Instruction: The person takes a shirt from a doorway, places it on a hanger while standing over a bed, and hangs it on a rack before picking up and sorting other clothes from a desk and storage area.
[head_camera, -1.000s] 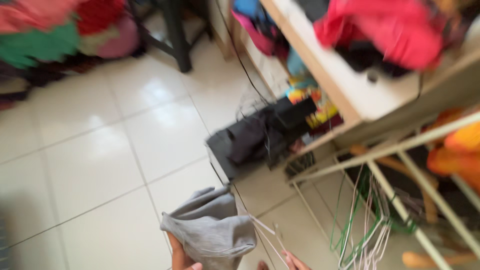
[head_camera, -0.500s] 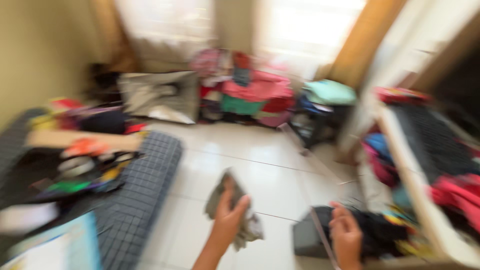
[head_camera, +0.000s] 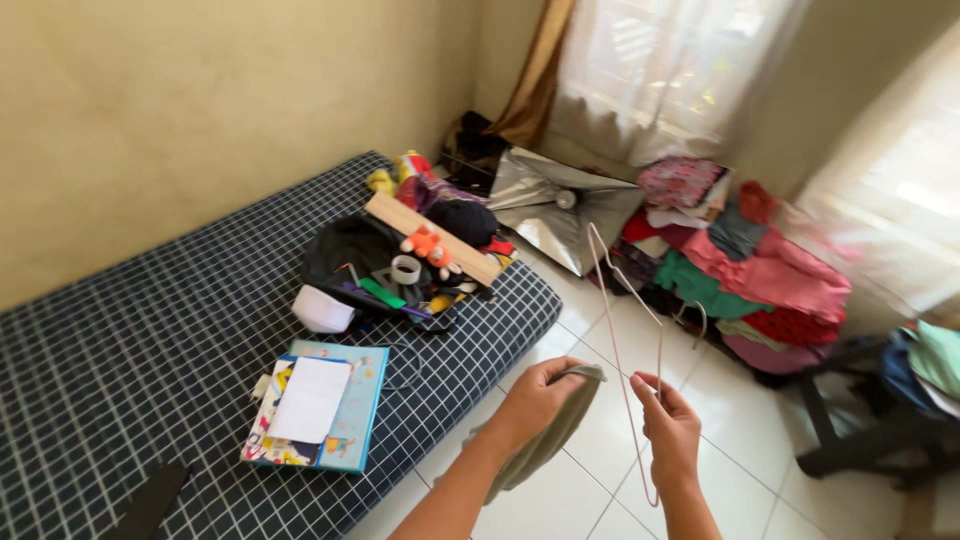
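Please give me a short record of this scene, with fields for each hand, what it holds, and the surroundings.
left hand: grips a grey garment that hangs down from it
right hand: pinches a pale wire hanger, hook at the top
hands: close together, above the white tiled floor
left side: checked mattress with a box and clutter
background: pile of clothes beneath curtains

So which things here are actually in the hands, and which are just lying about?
In the hands:
- grey garment, in the left hand
- pink wire hanger, in the right hand

Lying about:
- checked mattress
- clothes pile
- roll of tape
- picture book
- silver bag
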